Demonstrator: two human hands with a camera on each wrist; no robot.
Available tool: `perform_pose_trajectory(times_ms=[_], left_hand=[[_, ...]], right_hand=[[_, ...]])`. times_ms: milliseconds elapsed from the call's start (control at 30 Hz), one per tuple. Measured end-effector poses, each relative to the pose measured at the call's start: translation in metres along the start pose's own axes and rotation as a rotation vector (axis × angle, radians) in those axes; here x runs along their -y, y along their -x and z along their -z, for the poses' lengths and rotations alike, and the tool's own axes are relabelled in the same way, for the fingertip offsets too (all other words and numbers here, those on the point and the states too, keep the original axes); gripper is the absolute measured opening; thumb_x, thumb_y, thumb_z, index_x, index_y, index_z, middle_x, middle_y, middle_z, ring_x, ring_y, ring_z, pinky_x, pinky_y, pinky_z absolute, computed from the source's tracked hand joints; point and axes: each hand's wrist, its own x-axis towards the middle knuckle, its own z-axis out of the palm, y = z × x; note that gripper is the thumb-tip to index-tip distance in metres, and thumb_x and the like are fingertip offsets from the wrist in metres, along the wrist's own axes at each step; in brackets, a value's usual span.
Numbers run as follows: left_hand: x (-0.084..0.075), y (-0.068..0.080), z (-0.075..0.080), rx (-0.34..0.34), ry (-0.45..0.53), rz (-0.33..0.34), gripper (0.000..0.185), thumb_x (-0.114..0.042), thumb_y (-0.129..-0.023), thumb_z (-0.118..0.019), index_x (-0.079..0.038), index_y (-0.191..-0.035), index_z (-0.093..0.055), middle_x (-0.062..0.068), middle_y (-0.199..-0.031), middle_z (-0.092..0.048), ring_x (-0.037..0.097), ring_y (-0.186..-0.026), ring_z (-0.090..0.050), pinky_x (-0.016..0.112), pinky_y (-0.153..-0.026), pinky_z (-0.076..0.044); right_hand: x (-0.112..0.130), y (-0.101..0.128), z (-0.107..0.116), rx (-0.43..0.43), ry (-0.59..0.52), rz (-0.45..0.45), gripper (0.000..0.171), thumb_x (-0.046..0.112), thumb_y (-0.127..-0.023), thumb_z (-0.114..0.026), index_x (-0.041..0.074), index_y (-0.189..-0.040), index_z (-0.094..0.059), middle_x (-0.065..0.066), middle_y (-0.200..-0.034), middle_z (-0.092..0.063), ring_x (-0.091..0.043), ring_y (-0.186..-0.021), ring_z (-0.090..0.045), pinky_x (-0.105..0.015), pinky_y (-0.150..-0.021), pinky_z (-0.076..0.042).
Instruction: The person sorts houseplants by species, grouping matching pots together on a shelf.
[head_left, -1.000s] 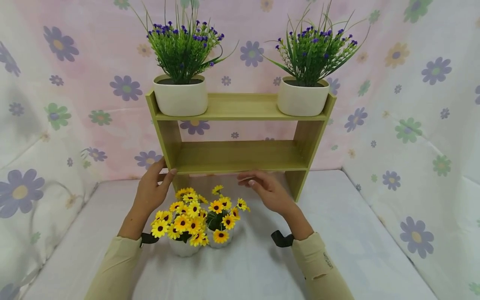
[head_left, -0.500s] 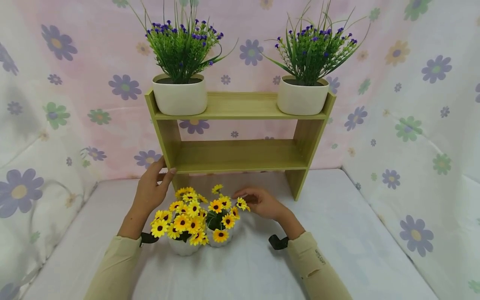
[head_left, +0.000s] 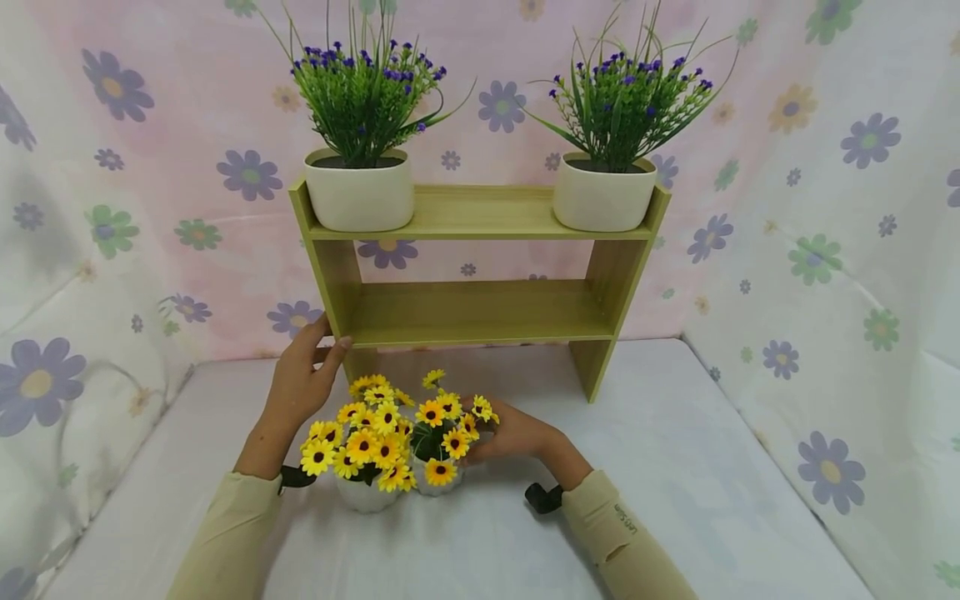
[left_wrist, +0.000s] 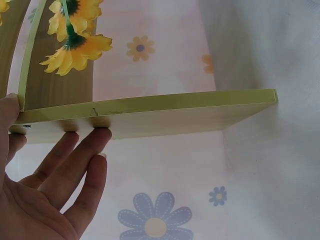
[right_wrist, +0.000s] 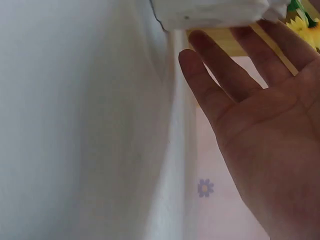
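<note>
My left hand (head_left: 300,379) grips the left side panel of a wooden shelf (head_left: 480,312). In the left wrist view its fingertips press the panel's outer face (left_wrist: 190,112), with the thumb at the front edge. My right hand (head_left: 517,433) is beside the right-hand pot of yellow artificial sunflowers (head_left: 453,443), partly hidden behind the blooms. Its fingers are extended close to the white pot (right_wrist: 215,12) in the right wrist view. Just left stands a fuller pot of yellow sunflowers (head_left: 363,446), between my two hands. Both pots are on the white-covered table in front of the shelf.
Two cream planters, the left one (head_left: 360,196) and the right one (head_left: 603,196), stand on the shelf's top board with purple-flowered grassy plants. A flower-print cloth (head_left: 750,167) hangs behind and at the sides. White cloth covers the table (head_left: 720,483).
My right hand has moved down and left from in front of the lower shelf board to the right sunflower pot. My left hand keeps its grip on the shelf.
</note>
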Motion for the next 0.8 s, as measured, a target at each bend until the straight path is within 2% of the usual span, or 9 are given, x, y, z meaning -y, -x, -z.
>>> perform_pose_trajectory(times_ms=[100, 200, 267, 400, 633, 800], left_hand=[[0.001, 0.000, -0.001, 0.001, -0.003, 0.002, 0.059, -0.026, -0.113, -0.055, -0.012, -0.167, -0.035, 0.026, -0.142, -0.057, 0.050, -0.114, -0.070, 0.065, -0.096, -0.057], [0.002, 0.000, -0.001, -0.001, -0.005, -0.003, 0.059, -0.026, -0.113, -0.055, -0.011, -0.166, -0.035, 0.026, -0.142, -0.057, 0.050, -0.113, -0.070, 0.065, -0.096, -0.058], [0.002, 0.000, -0.001, -0.002, -0.005, -0.007, 0.059, -0.026, -0.113, -0.055, -0.011, -0.166, -0.036, 0.026, -0.141, -0.058, 0.050, -0.113, -0.070, 0.065, -0.095, -0.058], [0.002, 0.000, -0.001, -0.007, -0.005, -0.012, 0.058, -0.026, -0.113, -0.055, -0.010, -0.166, -0.037, 0.026, -0.140, -0.058, 0.049, -0.114, -0.070, 0.065, -0.095, -0.058], [0.004, -0.001, -0.003, -0.010, 0.006, -0.022, 0.059, -0.024, -0.112, -0.056, -0.011, -0.166, -0.036, 0.025, -0.137, -0.059, 0.048, -0.116, -0.069, 0.064, -0.096, -0.058], [0.003, -0.001, -0.002, -0.012, -0.001, -0.023, 0.059, -0.025, -0.113, -0.056, -0.012, -0.166, -0.036, 0.025, -0.139, -0.059, 0.048, -0.116, -0.069, 0.065, -0.096, -0.058]], right_hand=[[0.001, -0.001, -0.006, 0.005, -0.011, -0.030, 0.080, 0.010, -0.084, -0.090, 0.020, -0.153, -0.051, 0.006, -0.149, -0.056, -0.011, -0.136, -0.053, -0.030, -0.117, -0.045], [0.003, -0.002, -0.012, -0.005, 0.033, -0.079, 0.087, 0.015, -0.083, -0.091, 0.022, -0.156, -0.045, 0.008, -0.151, -0.053, -0.008, -0.135, -0.052, -0.027, -0.115, -0.045], [0.004, -0.003, -0.015, -0.018, 0.072, -0.120, 0.092, 0.020, -0.081, -0.091, 0.023, -0.159, -0.042, 0.009, -0.150, -0.053, -0.007, -0.129, -0.056, -0.026, -0.107, -0.051], [0.005, -0.002, -0.019, -0.051, 0.150, -0.175, 0.099, 0.027, -0.077, -0.089, 0.021, -0.163, -0.039, 0.007, -0.151, -0.055, -0.005, -0.121, -0.058, -0.023, -0.097, -0.055], [0.007, -0.001, -0.022, -0.083, 0.242, -0.129, 0.098, 0.027, -0.078, -0.087, 0.016, -0.163, -0.040, 0.001, -0.156, -0.052, -0.012, -0.134, -0.055, -0.031, -0.113, -0.049], [0.009, -0.001, -0.021, -0.083, 0.276, -0.111, 0.096, 0.029, -0.079, -0.087, 0.018, -0.162, -0.040, 0.003, -0.155, -0.053, -0.009, -0.135, -0.054, -0.033, -0.116, -0.047]])
